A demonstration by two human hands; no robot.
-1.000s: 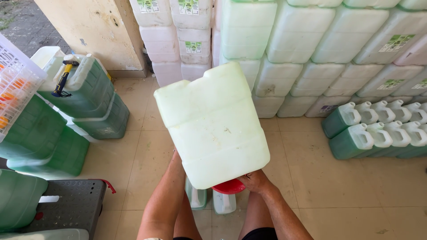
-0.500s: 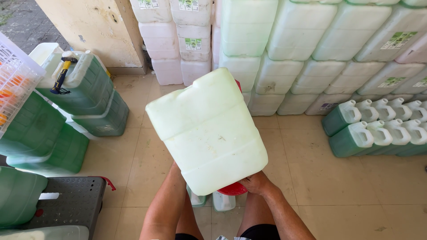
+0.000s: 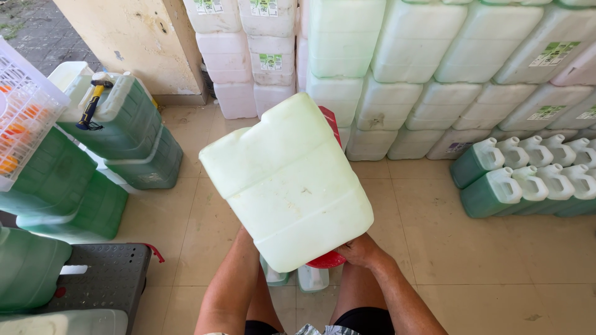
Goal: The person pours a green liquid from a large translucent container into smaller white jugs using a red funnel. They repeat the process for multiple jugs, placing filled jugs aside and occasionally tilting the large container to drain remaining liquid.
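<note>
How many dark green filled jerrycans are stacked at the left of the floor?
5 visible: top jerrycan with hammer, one beneath it, two further left, and one at the lower left edge. The white basket may hide more.

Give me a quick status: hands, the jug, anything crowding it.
Right hand gripping the red part under the big pale jerrycan, left hand hidden beneath it. Jerrycan tipped, held above the floor. Two small bottles directly underneath; stacked white jugs behind.
</note>
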